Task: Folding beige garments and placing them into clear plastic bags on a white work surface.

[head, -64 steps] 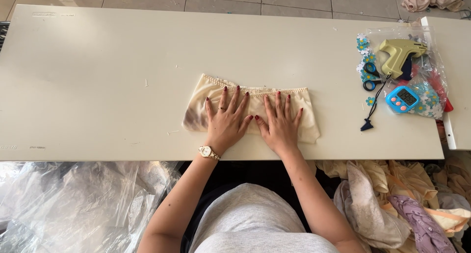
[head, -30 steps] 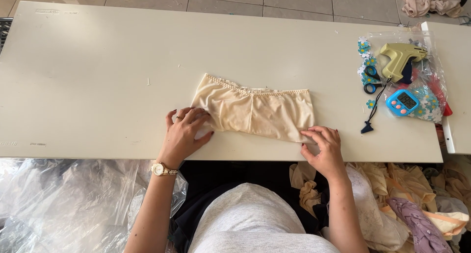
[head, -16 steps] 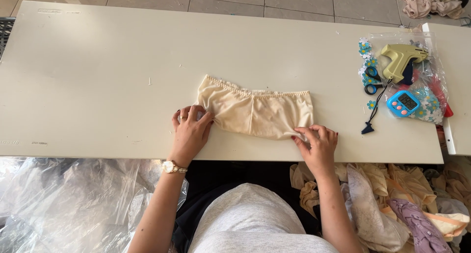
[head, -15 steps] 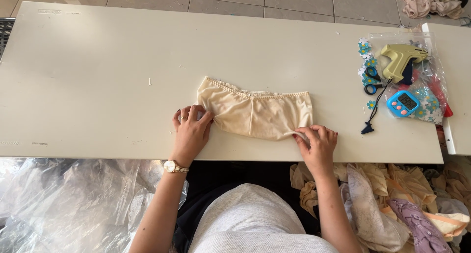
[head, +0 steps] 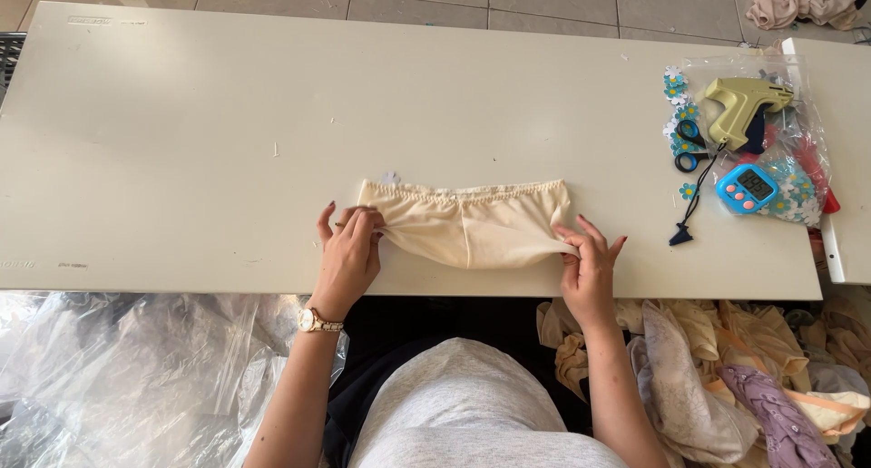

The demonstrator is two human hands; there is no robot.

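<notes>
A cream-coloured garment (head: 472,223) with an elastic gathered top edge lies near the front edge of the long white table (head: 227,132). My left hand (head: 349,255), with a gold watch on the wrist, pinches the garment's lower left corner. My right hand (head: 590,264) pinches the lower right corner, which is drawn out into a point. The cloth is stretched between both hands, and its lower edge curves upward at the sides.
At the table's right end lie a clear bag (head: 780,132) with flower stickers, an olive tagging gun (head: 739,105), black scissors (head: 691,146) and a blue timer (head: 746,187). Clear plastic sheeting (head: 136,368) lies lower left; a pile of garments (head: 744,377) lower right.
My hands left the flat top of the garment, moved to its two lower corners and took hold of them. The garment now looks narrower, with its bottom edge pulled taut.
</notes>
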